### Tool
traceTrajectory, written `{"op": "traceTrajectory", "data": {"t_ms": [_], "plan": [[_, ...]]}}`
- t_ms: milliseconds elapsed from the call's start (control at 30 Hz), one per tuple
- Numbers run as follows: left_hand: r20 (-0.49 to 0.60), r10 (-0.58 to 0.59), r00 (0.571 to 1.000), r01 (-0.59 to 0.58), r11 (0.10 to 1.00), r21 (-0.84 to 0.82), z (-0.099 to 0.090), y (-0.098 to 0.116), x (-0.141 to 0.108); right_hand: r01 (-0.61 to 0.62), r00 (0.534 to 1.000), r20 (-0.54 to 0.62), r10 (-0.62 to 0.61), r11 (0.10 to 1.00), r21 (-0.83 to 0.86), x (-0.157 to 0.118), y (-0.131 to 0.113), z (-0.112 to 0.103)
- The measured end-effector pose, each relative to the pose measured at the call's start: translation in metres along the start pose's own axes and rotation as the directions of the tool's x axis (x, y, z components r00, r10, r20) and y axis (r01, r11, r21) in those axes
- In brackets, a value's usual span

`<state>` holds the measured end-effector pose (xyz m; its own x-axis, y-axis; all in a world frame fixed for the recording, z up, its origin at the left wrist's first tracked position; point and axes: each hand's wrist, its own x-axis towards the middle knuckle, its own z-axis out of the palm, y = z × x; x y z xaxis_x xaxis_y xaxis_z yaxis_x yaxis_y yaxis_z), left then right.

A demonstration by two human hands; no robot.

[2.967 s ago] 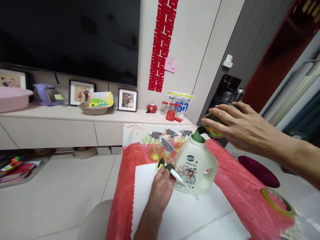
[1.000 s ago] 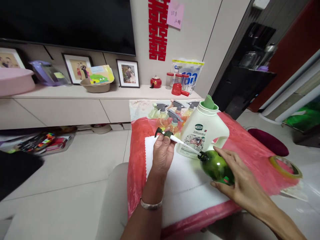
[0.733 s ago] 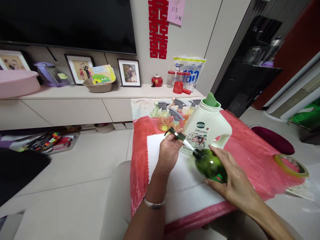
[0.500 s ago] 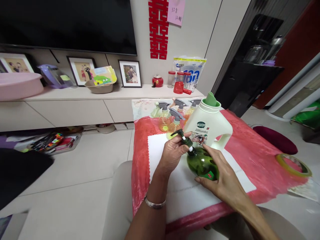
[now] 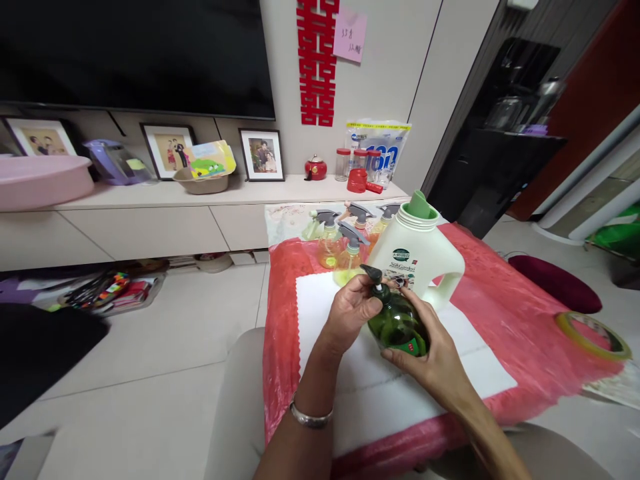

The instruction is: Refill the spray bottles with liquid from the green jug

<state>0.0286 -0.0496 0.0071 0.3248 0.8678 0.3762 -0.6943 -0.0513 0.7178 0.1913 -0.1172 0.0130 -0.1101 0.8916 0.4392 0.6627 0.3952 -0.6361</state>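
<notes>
Pump (image 5: pixel 371 273) lowered onto bottle (image 5: pixel 397 325), left fingers (image 5: pixel 369 309) pinching pump, right fingers (image 5: pixel 403 361) clasping bottle

Jug (image 5: pixel 423 250), spray bottles (image 5: pixel 351 257) block forward; room rightward over red sheet (image 5: pixel 500 293); behind jug unclear.

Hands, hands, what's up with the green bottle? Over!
Left hand on pump. Right hand gripping green bottle. Pump at bottle's neck. White jug close behind.
</notes>
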Motion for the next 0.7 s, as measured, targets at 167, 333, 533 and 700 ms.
{"op": "traceTrajectory", "data": {"t_ms": [167,333,533,700], "plan": [[-0.12,0.014,0.993,-0.007,0.998,0.059,-0.003,-0.003,0.001,0.013,1.0,-0.017,-0.013,1.0,0.019,-0.003,0.004,0.006],[-0.107,0.028,0.994,-0.022,0.998,0.053,-0.004,-0.006,-0.001,0.02,0.999,-0.033,-0.018,0.997,0.079,-0.006,0.004,0.009],[-0.056,0.088,0.995,-0.075,0.975,0.207,0.003,-0.005,-0.002,-0.015,0.997,-0.071,0.021,0.996,0.093,-0.01,0.005,0.011],[-0.082,0.07,0.994,-0.03,0.911,0.411,0.013,0.002,0.0,-0.074,0.992,-0.093,0.089,0.985,0.156,-0.016,0.013,0.01]]}}
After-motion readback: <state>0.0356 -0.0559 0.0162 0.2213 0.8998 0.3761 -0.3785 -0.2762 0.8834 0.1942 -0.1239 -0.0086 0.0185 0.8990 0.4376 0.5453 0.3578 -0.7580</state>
